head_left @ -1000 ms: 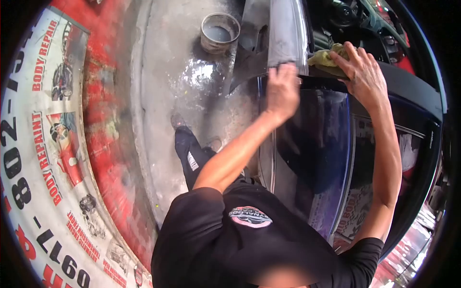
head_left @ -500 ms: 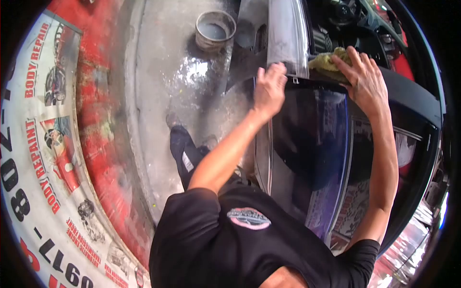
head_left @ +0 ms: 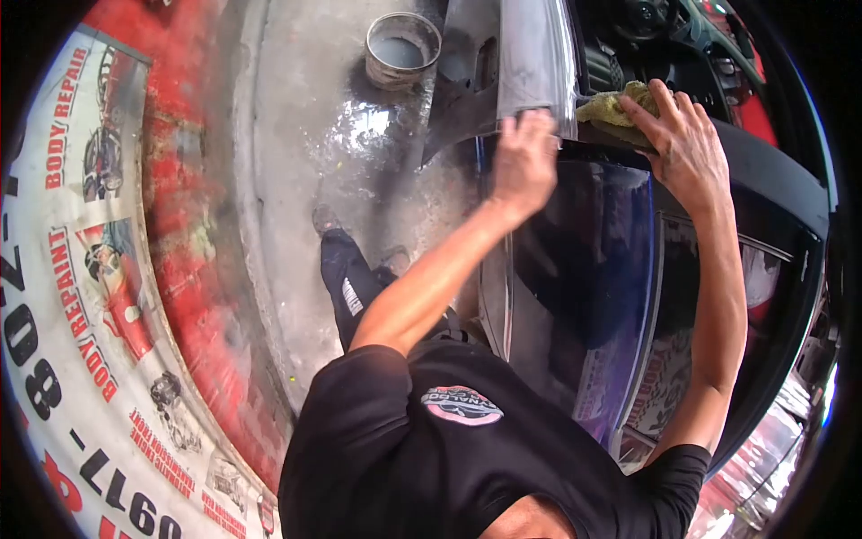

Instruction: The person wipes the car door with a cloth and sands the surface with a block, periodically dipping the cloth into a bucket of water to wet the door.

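We see wet concrete floor [head_left: 314,117] meeting a red wall [head_left: 193,260] at 9 o'clock. Our left arm stretches toward 12 o'clock, its hand [head_left: 527,166] over the grey panel's [head_left: 536,58] near edge; blurred, so we cannot tell its fingers' state. At 1 o'clock, our right hand [head_left: 687,148] has its fingers clamped on yellow cloth [head_left: 611,111]. A banner [head_left: 81,202] reads "BODY REPAIR" and "BODY REPAINT". Open floor separates the wall from the 11 o'clock bucket [head_left: 400,76].

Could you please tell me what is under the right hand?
Under the right hand a yellow cloth shows, partly covered. The hand's palm and whatever lies directly beneath the cloth cannot be seen.
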Available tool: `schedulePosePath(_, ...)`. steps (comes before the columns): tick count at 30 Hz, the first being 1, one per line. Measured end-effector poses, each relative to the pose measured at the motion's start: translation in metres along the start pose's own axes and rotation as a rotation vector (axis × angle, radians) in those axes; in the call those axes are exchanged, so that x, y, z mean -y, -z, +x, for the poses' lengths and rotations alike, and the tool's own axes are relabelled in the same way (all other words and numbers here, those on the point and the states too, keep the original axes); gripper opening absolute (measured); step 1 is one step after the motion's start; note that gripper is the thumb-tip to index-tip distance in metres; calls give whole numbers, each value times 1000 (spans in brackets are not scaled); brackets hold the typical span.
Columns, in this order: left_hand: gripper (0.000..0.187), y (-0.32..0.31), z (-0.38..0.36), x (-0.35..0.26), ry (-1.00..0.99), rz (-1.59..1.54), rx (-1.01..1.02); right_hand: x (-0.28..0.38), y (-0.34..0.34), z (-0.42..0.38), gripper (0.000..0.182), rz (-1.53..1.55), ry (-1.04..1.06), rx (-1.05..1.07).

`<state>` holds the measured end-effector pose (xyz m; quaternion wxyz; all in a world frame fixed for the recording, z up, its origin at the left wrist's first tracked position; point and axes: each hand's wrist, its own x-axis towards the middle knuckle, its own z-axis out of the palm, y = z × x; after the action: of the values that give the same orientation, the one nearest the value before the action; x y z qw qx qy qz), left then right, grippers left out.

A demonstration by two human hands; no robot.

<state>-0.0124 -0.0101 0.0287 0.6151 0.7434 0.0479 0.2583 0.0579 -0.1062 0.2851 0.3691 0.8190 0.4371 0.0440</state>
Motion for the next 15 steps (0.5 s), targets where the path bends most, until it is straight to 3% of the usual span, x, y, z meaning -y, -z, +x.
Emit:
schedulePosePath(2, 36, -14, 4, -20, -65, -24, -35, 5, 1, 0, 81, 3, 1, -13)
schedulePosePath(4, 35, -6, -3, 7, -52, -61, -33, 2, 3, 3, 76, -17, -1, -39)
schedulePosePath(6, 38, 5, -11, 45, 134, -13, -30, 2, -1, 0, 77, -4, -22, -16)
schedulePosePath(8, 40, 3, -7, 50, 156, 65, 8, 2, 1, 0, 77, -7, -21, -2)
schedulePosePath(12, 35, -19, 7, -13, -100, 39, -59, 2, 0, 1, 76, -22, -19, -34)
schedulePosePath(15, 35, -3, 0, 27, -61, 35, -49, 4, 3, 4, 76, -26, -18, -18)
